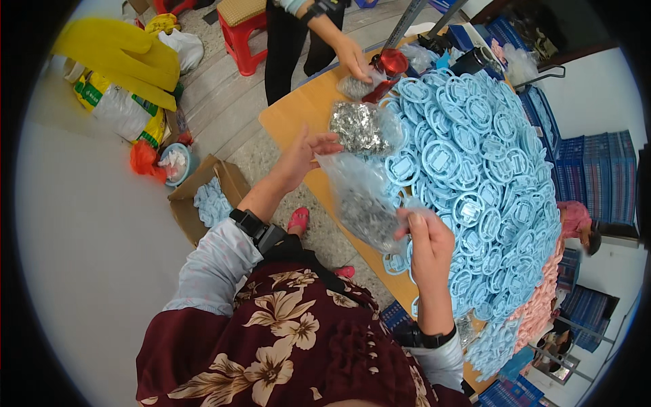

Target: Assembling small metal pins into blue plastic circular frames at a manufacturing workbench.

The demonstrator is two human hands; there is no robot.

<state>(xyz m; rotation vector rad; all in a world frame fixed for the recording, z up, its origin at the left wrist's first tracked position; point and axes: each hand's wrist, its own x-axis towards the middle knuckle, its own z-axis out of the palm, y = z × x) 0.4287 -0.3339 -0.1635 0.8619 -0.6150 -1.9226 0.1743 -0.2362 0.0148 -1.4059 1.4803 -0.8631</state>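
A clear plastic bag (363,203) of small silvery metal pieces hangs in front of me over the table's near edge. My right hand (428,247) pinches its right side between thumb and fingers. At its upper left corner is my left hand (308,154), fingers stretched out and apart beside the plastic; whether they touch it is hard to tell. Just beyond lies another clear bag (366,127) full of shiny metal pieces. A large heap of light blue round plastic pieces (468,183) covers the table (291,119) to the right.
Across the table a co-worker's hand (354,60) holds a small clear bag (356,87) near a red shiny object (392,62). Pink pieces (539,305) lie at the right. On the left are a cardboard box (186,207), a blue bucket (180,165) and a red stool (241,41).
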